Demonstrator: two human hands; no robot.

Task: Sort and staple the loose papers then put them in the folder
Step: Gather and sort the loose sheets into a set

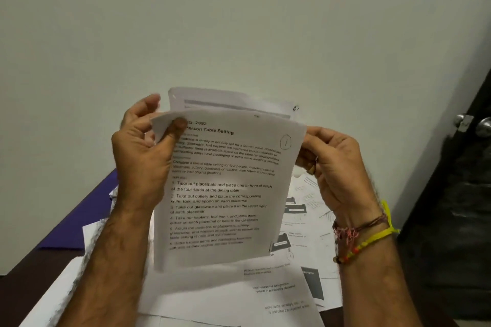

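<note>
Papers hang upright between my two hands, above the desk. My left hand pinches the front sheet's top left corner, thumb bending it forward. A second sheet shows behind. My right hand pinches the right edge. Loose sheets lie below; a purple folder lies toward the desk's left edge.

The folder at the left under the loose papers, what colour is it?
Purple. The folder shows only in the head view, left of the left hand.
</note>
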